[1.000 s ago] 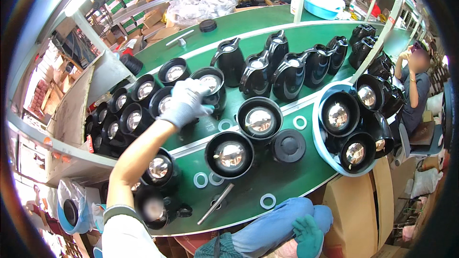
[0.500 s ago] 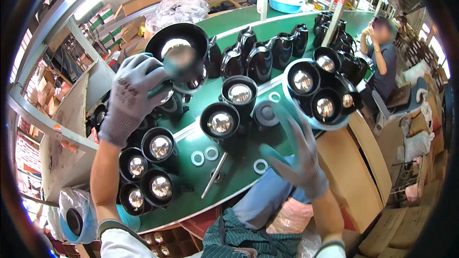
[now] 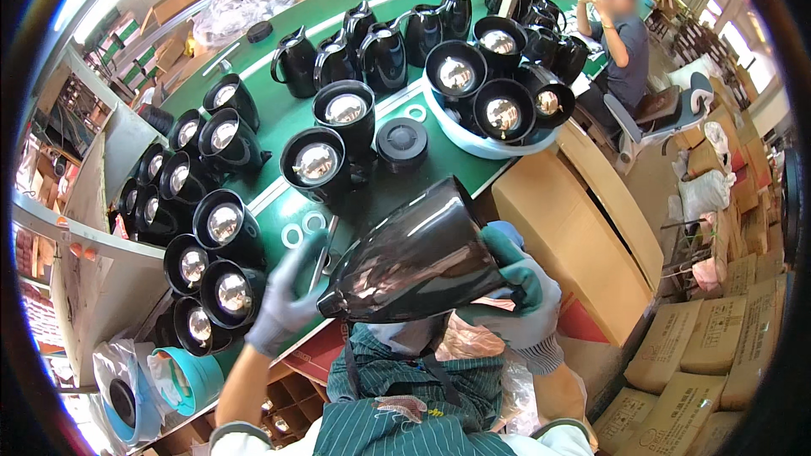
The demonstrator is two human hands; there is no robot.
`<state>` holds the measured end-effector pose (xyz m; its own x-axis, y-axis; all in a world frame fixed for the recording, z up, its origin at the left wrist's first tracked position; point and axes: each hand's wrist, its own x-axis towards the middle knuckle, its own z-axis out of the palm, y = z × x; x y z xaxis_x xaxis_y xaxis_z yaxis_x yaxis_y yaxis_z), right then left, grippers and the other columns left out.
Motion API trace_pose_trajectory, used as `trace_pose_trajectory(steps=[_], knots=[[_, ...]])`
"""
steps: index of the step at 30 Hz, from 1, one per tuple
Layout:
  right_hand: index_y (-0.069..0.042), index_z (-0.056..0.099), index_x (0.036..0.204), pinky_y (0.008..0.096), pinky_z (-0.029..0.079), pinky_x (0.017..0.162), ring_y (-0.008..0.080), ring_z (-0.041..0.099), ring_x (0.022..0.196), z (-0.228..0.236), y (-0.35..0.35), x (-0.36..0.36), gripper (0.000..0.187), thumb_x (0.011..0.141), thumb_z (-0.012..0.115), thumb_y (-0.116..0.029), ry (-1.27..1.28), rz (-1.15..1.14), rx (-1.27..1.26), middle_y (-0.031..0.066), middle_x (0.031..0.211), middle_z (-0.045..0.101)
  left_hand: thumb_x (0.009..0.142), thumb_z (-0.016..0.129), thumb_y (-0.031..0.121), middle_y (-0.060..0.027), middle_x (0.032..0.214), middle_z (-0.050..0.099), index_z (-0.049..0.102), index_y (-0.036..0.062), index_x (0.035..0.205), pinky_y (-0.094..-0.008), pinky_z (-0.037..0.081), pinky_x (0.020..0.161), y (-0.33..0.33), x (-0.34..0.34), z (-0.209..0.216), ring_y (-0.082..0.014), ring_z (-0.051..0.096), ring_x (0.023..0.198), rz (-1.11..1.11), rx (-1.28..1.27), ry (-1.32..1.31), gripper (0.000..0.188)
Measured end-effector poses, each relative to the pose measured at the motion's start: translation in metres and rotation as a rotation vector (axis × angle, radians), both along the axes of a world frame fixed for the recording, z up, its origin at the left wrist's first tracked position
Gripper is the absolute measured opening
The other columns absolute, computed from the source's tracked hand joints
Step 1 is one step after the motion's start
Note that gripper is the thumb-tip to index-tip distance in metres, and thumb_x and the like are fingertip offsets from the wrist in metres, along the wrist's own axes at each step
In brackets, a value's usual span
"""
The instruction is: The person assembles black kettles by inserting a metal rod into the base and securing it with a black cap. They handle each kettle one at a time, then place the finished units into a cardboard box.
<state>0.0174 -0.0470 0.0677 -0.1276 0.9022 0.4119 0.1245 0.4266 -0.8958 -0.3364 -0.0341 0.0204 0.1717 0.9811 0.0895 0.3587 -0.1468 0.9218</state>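
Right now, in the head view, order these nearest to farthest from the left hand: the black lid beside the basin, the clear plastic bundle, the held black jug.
1. Black jug: left end beside the left hand.
2. Black lid: ahead, rightward, by the basin.
3. Clear plastic bundle: far ahead, slightly left.

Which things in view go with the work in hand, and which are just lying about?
Likely with the work:
black jug in the right hand, left hand close beside it
open black vessels with silvery insides
pale rings
black disc

Probably just lying about:
plastic-wrapped bundle
brown cartons
teal bucket
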Motion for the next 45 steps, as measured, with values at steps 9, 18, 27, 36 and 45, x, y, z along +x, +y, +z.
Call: trace_pose_trajectory(steps=[9, 18, 27, 36, 45], knots=[[-0.006, 0.072, 0.095, 0.0361, 0.055, 0.100, 0.0297, 0.068, 0.122, -0.009, 0.021, -0.025, 0.031, 0.077, 0.092, -0.020, -0.077, 0.327, -0.119, 0.0213, 0.139, 0.065, 0.089, 0.070, 0.008, -0.0123, 0.133, 0.067, 0.057, -0.0014, 0.142, -0.0346, 0.051, 0.106, 0.010, 0.002, -0.133, -0.0205, 0.065, 0.119, -0.111, -0.244, -0.106, 0.055], [-0.017, 0.025, 0.165, 0.0600, 0.021, 0.123, 0.0500, 0.027, 0.150, -0.162, 0.268, -0.093, 0.116, 0.075, 0.080, -0.066, -1.079, -0.334, -0.016, 0.0314, 0.164, 0.024, 0.089, 0.074, 0.015, -0.0130, 0.135, 0.066, 0.056, -0.0004, 0.143, -0.0382, 0.051, 0.107, -0.014, 0.014, -0.147, -0.0224, 0.064, 0.121, 0.015, -0.213, -0.234, 0.059], [-0.022, 0.048, 0.156, 0.0605, 0.029, 0.118, 0.0523, 0.033, 0.145, -0.145, 0.237, -0.080, 0.092, 0.076, 0.080, -0.054, -0.901, -0.270, 0.047, 0.0357, 0.157, 0.033, 0.088, 0.077, 0.022, -0.0137, 0.138, 0.065, 0.055, 0.0005, 0.145, -0.0417, 0.051, 0.109, -0.014, 0.016, -0.160, -0.0244, 0.064, 0.123, 0.061, -0.222, -0.270, 0.064], [-0.009, 0.053, 0.153, 0.0521, 0.031, 0.122, 0.0452, 0.034, 0.150, -0.031, 0.060, -0.011, 0.104, 0.064, 0.097, -0.040, -0.239, 0.314, -0.069, 0.0268, 0.165, 0.026, 0.088, 0.081, 0.029, -0.0144, 0.140, 0.064, 0.054, 0.0015, 0.146, -0.0453, 0.051, 0.110, -0.002, 0.033, -0.151, -0.0264, 0.063, 0.125, -0.198, -0.227, -0.468, 0.069], [-0.010, 0.056, 0.150, 0.0544, 0.028, 0.122, 0.0503, 0.031, 0.151, -0.025, -0.008, 0.040, 0.113, 0.052, 0.100, -0.045, -0.185, 0.300, 0.223, 0.0327, 0.164, 0.025, 0.107, 0.056, 0.023, -0.0163, 0.153, 0.053, 0.044, 0.0025, 0.154, -0.0463, 0.046, 0.116, 0.020, 0.049, -0.118, -0.0269, 0.058, 0.133, -0.490, -1.069, -0.996, 0.054]])
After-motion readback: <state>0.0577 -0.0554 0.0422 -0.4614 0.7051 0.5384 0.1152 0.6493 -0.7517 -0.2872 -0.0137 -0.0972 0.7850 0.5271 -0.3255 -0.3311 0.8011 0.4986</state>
